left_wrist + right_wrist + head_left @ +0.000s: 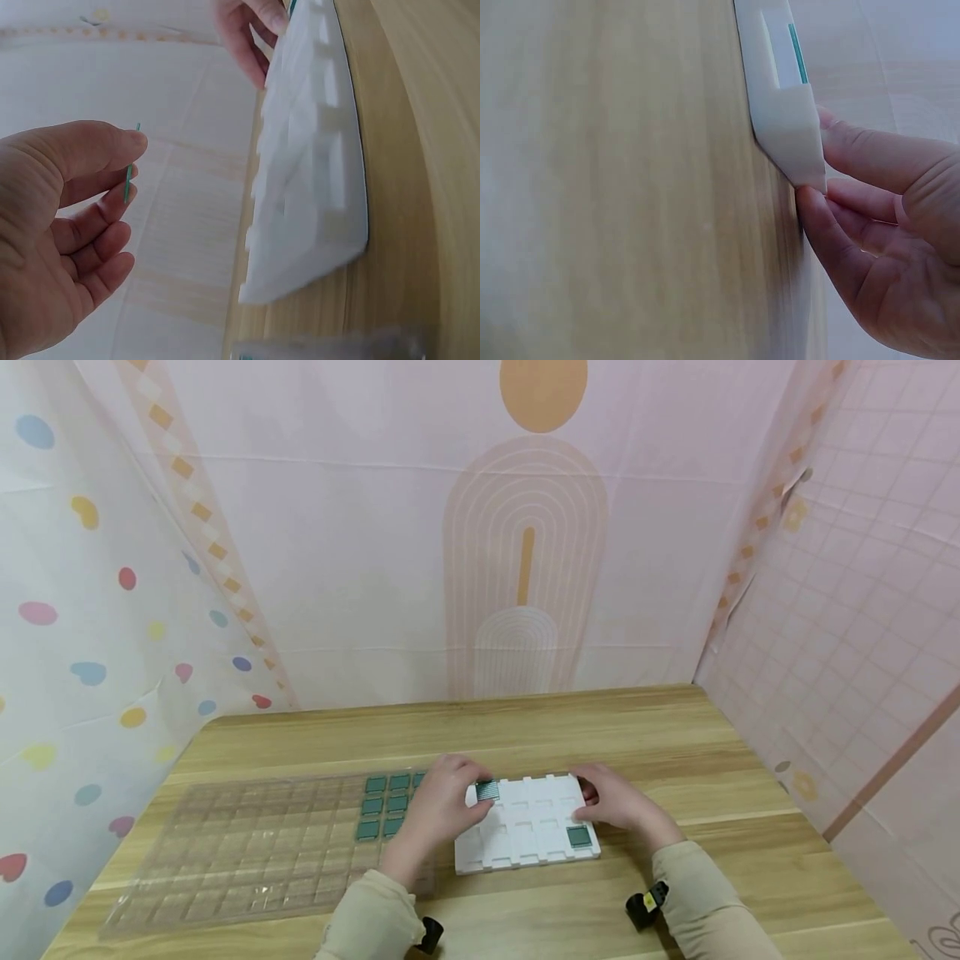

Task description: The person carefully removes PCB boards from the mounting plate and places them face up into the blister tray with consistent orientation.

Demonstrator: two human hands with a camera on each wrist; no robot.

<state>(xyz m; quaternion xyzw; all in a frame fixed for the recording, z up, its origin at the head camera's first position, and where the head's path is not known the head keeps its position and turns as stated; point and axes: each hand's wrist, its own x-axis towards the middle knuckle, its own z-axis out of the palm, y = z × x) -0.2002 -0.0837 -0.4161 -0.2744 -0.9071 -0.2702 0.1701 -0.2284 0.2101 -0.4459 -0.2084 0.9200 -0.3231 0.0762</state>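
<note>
My left hand pinches a thin green square chip between thumb and fingers, above the back left part of a white compartment tray. In the left wrist view the chip is seen edge-on, apart from the tray. My right hand holds the white tray at its right side, thumb on top; in the right wrist view its fingers bear on the tray's corner. Another green chip lies in the front right compartment.
A clear plastic tray with many pockets lies on the left of the wooden table. Several green chips sit at its right end, partly hidden by my left hand. Patterned curtains hang behind the table and at both sides.
</note>
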